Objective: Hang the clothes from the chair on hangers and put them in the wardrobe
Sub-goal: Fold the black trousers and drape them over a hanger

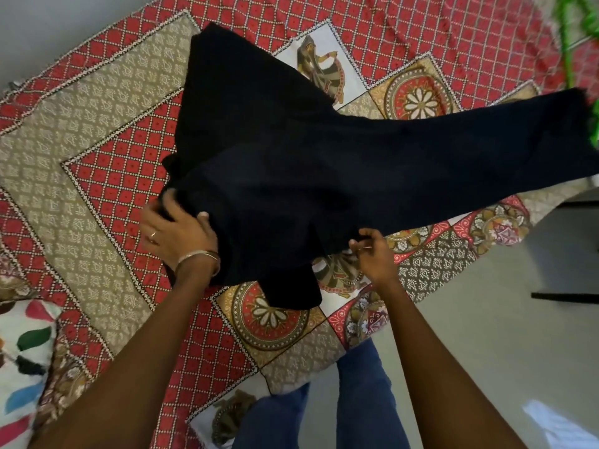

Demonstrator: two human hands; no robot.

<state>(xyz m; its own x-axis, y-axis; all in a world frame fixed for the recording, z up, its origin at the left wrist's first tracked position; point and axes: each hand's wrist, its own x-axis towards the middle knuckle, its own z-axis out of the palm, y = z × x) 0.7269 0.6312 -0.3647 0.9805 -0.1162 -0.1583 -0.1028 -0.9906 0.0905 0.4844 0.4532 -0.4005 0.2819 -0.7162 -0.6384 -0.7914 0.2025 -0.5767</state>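
A pair of black trousers (324,163) hangs spread over the bed, one leg reaching far right, the other pointing to the upper left. My left hand (176,230) grips the waist end at its left side, fingers curled into the cloth. Lower right, my right hand (372,252) pinches the near edge of the fabric between thumb and fingers. A green hanger (570,37) shows partly at the top right corner. No chair or wardrobe is in view.
The bed carries a red and beige patterned bedspread (107,150). A white pillow with coloured shapes (22,351) lies at the lower left. Grey floor (486,335) runs along the right, with a dark furniture edge (567,296) there. My legs in blue jeans (363,400) stand against the bed.
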